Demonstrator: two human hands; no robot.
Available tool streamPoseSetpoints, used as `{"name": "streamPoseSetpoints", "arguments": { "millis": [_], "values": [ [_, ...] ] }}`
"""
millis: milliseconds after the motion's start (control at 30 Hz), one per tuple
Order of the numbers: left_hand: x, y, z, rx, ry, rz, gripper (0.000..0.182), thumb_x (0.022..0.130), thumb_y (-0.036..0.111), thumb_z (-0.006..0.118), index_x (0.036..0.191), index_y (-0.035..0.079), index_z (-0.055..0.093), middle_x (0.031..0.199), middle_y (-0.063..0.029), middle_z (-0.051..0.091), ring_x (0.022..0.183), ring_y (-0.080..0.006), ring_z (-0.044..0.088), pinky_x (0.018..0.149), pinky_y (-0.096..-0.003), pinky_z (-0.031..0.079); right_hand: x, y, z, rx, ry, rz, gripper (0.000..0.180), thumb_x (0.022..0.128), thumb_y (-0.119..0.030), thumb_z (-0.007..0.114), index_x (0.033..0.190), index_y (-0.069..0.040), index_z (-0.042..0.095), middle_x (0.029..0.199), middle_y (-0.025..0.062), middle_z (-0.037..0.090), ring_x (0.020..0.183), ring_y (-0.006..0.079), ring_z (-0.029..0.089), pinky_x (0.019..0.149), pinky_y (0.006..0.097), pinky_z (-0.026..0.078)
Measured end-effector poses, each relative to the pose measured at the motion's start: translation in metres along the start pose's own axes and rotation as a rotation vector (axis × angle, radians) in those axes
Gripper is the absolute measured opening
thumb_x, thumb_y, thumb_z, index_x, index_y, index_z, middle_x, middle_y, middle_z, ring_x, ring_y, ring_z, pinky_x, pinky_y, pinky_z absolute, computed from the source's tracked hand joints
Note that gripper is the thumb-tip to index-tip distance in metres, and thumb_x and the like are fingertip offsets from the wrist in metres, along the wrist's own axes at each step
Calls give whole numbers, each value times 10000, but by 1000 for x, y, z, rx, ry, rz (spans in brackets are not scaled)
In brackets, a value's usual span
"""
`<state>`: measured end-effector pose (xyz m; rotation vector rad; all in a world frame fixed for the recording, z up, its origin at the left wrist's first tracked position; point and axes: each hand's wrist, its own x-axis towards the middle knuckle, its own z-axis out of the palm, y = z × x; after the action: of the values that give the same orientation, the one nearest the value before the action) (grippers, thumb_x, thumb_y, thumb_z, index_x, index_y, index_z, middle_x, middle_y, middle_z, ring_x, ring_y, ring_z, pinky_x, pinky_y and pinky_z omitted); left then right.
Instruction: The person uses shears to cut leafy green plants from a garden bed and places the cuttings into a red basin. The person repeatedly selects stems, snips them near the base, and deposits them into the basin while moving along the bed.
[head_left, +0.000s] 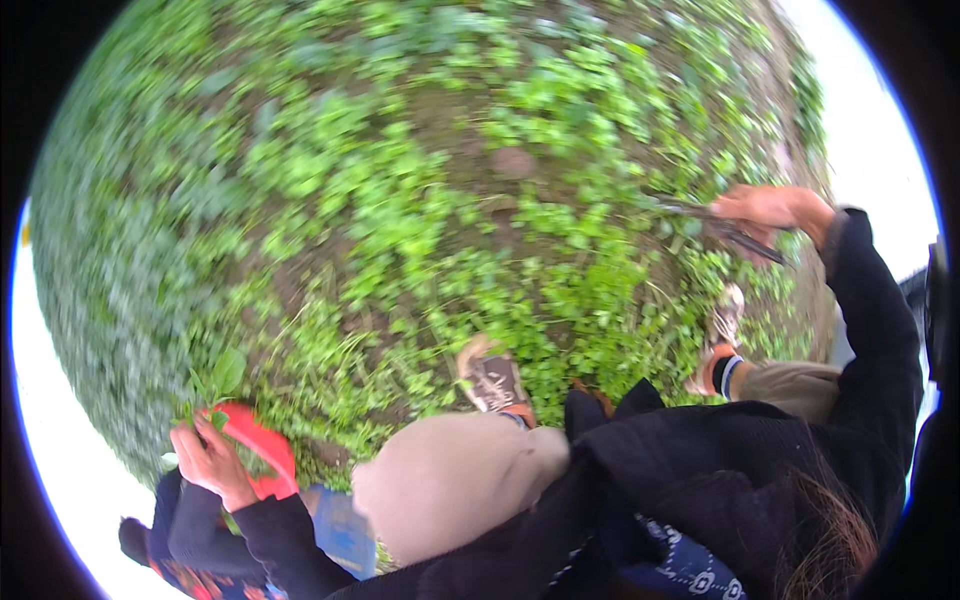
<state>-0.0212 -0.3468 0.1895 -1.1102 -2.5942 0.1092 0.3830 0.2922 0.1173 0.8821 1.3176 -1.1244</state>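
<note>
At the lower left, my left hand (210, 459) pinches a sprig of leafy greens (225, 373) between thumb and fingers. A red plastic object (271, 442) with a curved rim lies just beyond and below that hand; its full shape is hidden. On the far right, my right hand (761, 214) grips a dark metal hand tool (739, 236), perhaps shears, too blurred to name surely. Its thin end points left over low green plants (420, 195) growing from brown soil.
My shoes (495, 382) stand among the plants. Beside my knee is a blue object (341, 525), partly covered. Another person (180, 540) in dark, patterned clothing is close by at the lower left. A strip of bare soil (810, 315) runs along the right edge.
</note>
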Motion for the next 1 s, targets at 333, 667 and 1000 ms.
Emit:
{"name": "streamPoseSetpoints", "arguments": {
  "millis": [333, 667, 1000],
  "values": [
    [-146, -285, 44, 303, -556, -563, 317, 1019, 262, 548, 1097, -27, 653, 1067, -241, 647, 993, -415, 612, 842, -471, 496, -89, 57, 11, -403, 686, 205, 424, 1024, -418, 444, 934, -12, 527, 720, 70, 526, 680, 201, 566, 650, 417, 456],
    [83, 44, -26, -1287, -407, -46, 340, 931, 47, 554, 1254, 14, 656, 1377, -161, 595, 1239, -261, 591, 1032, -374, 471, -43, 123, 80, 260, 831, 21, 465, 969, -519, 623, 900, -59, 610, 800, 12, 523, 775, 133, 488, 676, 341, 400],
    [116, 223, -159, -1567, -505, 1263, 292, 869, 176, 596, 1097, 2, 654, 1191, -150, 609, 1066, -269, 611, 894, -391, 484, -125, -47, 165, 237, 553, -131, 421, 1020, -497, 548, 1069, -79, 557, 803, 10, 614, 743, 105, 646, 636, 278, 513]
  ]
}}
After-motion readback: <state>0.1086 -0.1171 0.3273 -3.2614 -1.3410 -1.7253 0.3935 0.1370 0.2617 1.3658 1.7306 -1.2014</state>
